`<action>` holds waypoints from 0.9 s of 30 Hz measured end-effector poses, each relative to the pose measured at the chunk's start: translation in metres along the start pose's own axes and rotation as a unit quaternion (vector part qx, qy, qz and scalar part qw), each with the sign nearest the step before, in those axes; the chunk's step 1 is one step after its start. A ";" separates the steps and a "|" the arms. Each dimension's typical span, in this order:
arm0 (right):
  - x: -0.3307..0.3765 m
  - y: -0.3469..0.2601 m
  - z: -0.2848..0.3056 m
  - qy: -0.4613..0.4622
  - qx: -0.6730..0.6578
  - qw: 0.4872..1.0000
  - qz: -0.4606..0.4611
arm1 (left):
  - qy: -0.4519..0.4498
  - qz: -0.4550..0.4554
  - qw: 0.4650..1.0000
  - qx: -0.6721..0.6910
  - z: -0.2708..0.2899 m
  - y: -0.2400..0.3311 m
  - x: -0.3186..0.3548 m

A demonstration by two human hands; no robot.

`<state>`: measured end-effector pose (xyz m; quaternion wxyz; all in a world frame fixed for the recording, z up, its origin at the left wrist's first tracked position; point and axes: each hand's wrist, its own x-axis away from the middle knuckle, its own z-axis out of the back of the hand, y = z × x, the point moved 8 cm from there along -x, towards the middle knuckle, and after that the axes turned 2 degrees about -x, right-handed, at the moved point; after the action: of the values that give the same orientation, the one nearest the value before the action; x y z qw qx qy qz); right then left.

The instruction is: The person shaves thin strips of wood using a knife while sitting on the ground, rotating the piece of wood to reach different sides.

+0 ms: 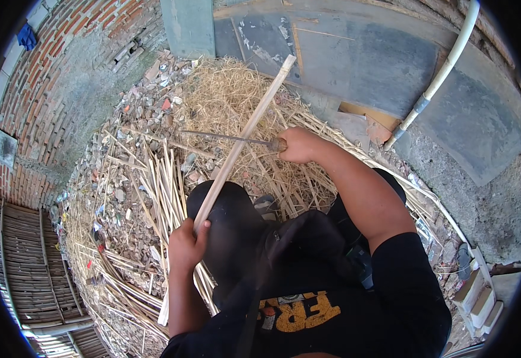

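bamboo strip (245, 134): a long pale slat running on a slant from the lower left of the frame up to the upper middle, its far end over the heap of shavings, its near end passing the person's knee.
left hand (184, 244): at lower centre-left, grip closed round the strip low down, thumb on top; it seems to steady the slat and keep it angled away from the body.
right hand (296, 145): just right of centre, grip closed round the handle of a knife, fist tight.
knife (228, 138): thin dark blade lying almost level, pointing toward the left of the frame and crossing the strip about midway; the edge sits against the slat, likely so it can shave along the length.
shavings (225, 95): a mound of straw-coloured curls and fibres in the upper middle, right under the crossing point, where peelings would drop.
cut slats (165, 179): a loose bundle of thin pale sticks left of the knee, laid roughly parallel, near the left hand.
legs (230, 221): in dark cloth, bent at centre; the strip rests over or beside the left knee, i cannot tell which.
ground (123, 155): rubble and broken brick at left.
brick wall (40, 77): curving along the upper left.
white pipe (445, 65): slanting at upper right over grey slabs.
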<state>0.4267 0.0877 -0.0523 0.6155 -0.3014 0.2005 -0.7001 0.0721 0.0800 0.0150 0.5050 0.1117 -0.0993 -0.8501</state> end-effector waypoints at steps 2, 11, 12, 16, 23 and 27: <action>0.000 0.000 0.000 0.005 -0.002 1.000 0.006 | 0.000 0.000 1.000 0.000 -0.001 0.000 0.000; 0.008 -0.009 0.004 0.023 0.018 0.999 -0.017 | -0.002 -0.007 1.000 -0.001 -0.002 -0.001 -0.001; 0.011 -0.015 0.004 0.022 0.018 0.999 -0.017 | -0.004 -0.005 1.000 -0.001 -0.003 -0.002 -0.001; 0.022 -0.036 0.010 0.012 0.055 0.998 -0.017 | 0.001 -0.007 1.000 -0.004 -0.001 -0.005 0.001; 0.005 0.034 0.022 0.048 0.023 0.996 -0.076 | -0.016 -0.011 1.000 0.004 0.004 0.006 -0.003; 0.001 0.018 0.004 0.032 0.023 0.997 -0.064 | -0.034 0.007 0.999 -0.005 0.003 0.001 0.001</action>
<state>0.4424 0.0838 -0.0603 0.5695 -0.2768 0.1837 -0.7519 0.0720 0.0787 0.0177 0.5080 0.0797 -0.1124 -0.8503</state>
